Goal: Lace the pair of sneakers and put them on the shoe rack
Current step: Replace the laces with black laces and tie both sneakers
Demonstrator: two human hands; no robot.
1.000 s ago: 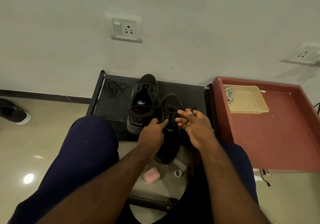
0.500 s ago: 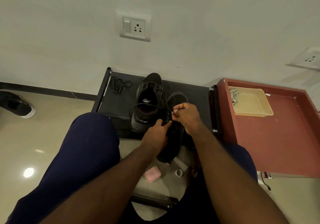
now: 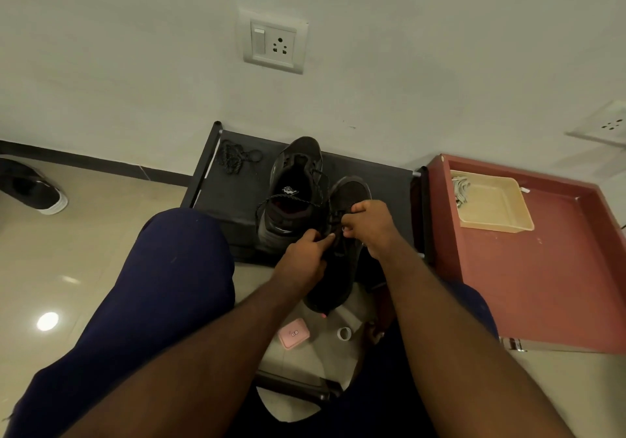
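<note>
Two black sneakers are in front of me. The left sneaker (image 3: 291,197) stands on the black shoe rack (image 3: 233,197) with a loose lace looped over its opening. The right sneaker (image 3: 345,268) is held between my knees, toe toward the wall. My left hand (image 3: 305,254) grips this shoe at its tongue and pinches the lace. My right hand (image 3: 369,224) pinches the black lace (image 3: 333,217) over the eyelets. A spare bundled lace (image 3: 237,158) lies at the rack's back left corner.
A red low table (image 3: 559,268) stands right of the rack, with a beige tray (image 3: 491,202) on it. Another black shoe (image 3: 32,188) lies on the floor at far left. A pink case (image 3: 294,334) and a white ring (image 3: 343,333) lie on the floor between my legs.
My right hand, open and lifted a second ago, has come down onto the sneaker and closed on the lace. My left hand has stayed on the shoe.
</note>
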